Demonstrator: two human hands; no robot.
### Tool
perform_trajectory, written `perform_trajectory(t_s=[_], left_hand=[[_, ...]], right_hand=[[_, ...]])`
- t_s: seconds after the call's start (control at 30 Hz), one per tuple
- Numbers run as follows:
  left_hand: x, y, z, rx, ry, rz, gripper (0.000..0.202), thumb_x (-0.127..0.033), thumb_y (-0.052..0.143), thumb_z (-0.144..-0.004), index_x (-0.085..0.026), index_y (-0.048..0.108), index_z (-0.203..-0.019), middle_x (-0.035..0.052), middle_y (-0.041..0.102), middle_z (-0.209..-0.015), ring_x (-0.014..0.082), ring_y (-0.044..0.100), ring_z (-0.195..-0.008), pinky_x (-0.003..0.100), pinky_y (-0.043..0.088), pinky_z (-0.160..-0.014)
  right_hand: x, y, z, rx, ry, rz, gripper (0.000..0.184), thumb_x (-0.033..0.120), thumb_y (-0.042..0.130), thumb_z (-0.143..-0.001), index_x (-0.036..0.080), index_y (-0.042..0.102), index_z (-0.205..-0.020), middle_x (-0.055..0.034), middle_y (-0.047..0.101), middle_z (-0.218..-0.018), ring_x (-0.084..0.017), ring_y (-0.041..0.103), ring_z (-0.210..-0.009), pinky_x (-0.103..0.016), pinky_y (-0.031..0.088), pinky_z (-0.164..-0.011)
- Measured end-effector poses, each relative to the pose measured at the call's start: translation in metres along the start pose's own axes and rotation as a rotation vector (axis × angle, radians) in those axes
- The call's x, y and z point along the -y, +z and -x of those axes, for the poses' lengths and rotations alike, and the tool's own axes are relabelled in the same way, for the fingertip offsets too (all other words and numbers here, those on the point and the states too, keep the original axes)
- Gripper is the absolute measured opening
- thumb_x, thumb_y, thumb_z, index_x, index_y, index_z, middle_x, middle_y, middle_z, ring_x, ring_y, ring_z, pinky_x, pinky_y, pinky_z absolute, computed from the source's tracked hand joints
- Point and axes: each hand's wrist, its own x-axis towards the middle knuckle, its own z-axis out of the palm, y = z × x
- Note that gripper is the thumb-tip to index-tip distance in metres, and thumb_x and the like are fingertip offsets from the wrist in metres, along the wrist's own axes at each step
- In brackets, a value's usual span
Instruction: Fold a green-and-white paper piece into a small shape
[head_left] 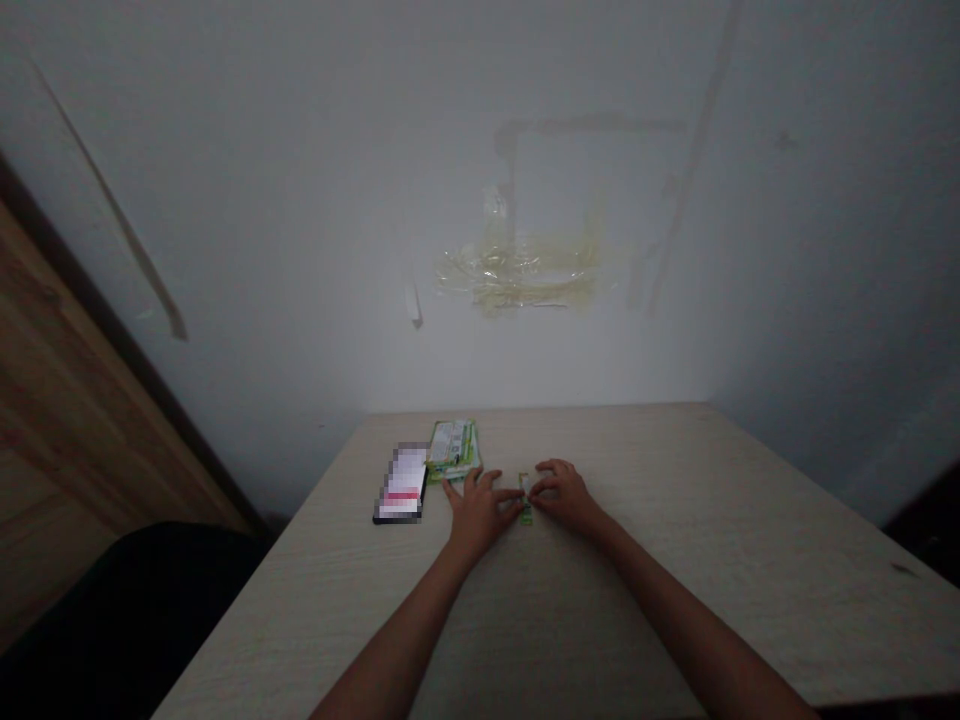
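A narrow green-and-white strip (526, 519), perhaps a small wrapper, lies on the table between my two hands. My left hand (480, 508) has its thumb and forefinger together at the strip's left edge, while its other fingers spread towards the packets. From the other side, my right hand (566, 495) pinches at the strip's right edge with thumb and forefinger, its remaining fingers bent. The fingers cover the middle of the strip, so its exact kind is hard to make out.
Several flat green-and-white packets (454, 445) lie stacked beyond my left hand. Beside them is a phone (403, 485) with a lit, blurred screen. The pale wooden table (615, 620) meets a wall with peeling tape (525, 270). A dark object (142, 590) stands at the left.
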Motion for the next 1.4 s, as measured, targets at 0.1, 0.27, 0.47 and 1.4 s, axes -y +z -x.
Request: perform_trajectory(t_s=[0.1,0.27,0.47,1.4], left_hand=[[0.001,0.001,0.0,-0.017,0.01,0.003,0.025,-0.057,0.059,-0.082,-0.053,0.066,-0.106,-0.0033,0.052,-0.139,0.0339,0.031,-0.136,0.077,-0.004,-0.103],[0.001,0.001,0.0,-0.011,-0.001,0.002,0.027,-0.055,0.06,-0.082,-0.052,0.066,-0.108,-0.0022,0.051,-0.139,0.0346,0.029,-0.136,0.075,-0.003,-0.105],[0.001,0.001,0.0,-0.006,-0.008,0.011,0.028,-0.053,0.062,-0.081,-0.051,0.067,-0.109,-0.0016,0.051,-0.14,0.0344,0.028,-0.137,0.074,-0.006,-0.105],[0.006,0.006,-0.001,-0.03,0.02,0.03,0.025,-0.054,0.06,-0.082,-0.051,0.067,-0.107,-0.0031,0.055,-0.136,0.034,0.031,-0.135,0.075,-0.005,-0.104]], right_hand=[[0.0,0.0,0.001,0.006,-0.024,-0.006,0.006,0.028,0.074,-0.073,0.027,0.077,-0.078,-0.0073,0.061,-0.121,-0.024,0.048,-0.119,-0.041,0.035,-0.105],[0.003,-0.005,0.006,0.033,-0.06,-0.041,0.007,0.026,0.076,-0.071,0.026,0.077,-0.077,-0.0072,0.062,-0.12,-0.024,0.051,-0.118,-0.04,0.035,-0.106],[0.008,-0.011,0.013,0.097,-0.059,-0.116,0.008,0.027,0.077,-0.069,0.026,0.077,-0.077,-0.0067,0.061,-0.122,-0.025,0.05,-0.119,-0.04,0.035,-0.107],[-0.005,-0.007,0.013,0.079,-0.095,-0.141,0.011,0.032,0.076,-0.072,0.028,0.078,-0.082,-0.0068,0.062,-0.121,-0.024,0.053,-0.115,-0.04,0.036,-0.104]])
